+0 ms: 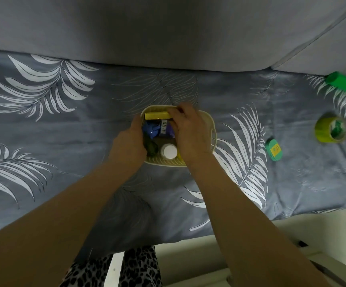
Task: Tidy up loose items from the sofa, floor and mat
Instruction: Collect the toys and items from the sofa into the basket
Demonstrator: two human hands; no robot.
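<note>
A cream basket (209, 121) stands on the leaf-print sofa cover. Inside it lie a yellow box (157, 115), a blue item (151, 129), a purple packet (166, 130), a dark green item (151, 149) and a white-capped bottle (169, 151). My left hand (129, 142) grips the basket's left rim. Over the basket's right half, my right hand (188, 131) pinches the right end of the yellow box. Loose on the sofa to the right lie a small green case (273, 149), a yellow-green tape roll (329, 129) and a green container (343, 82).
The grey sofa backrest (147, 32) runs along the top. The sofa's front edge drops to a pale floor (251, 245) at lower right. My patterned trousers (139, 268) show at the bottom.
</note>
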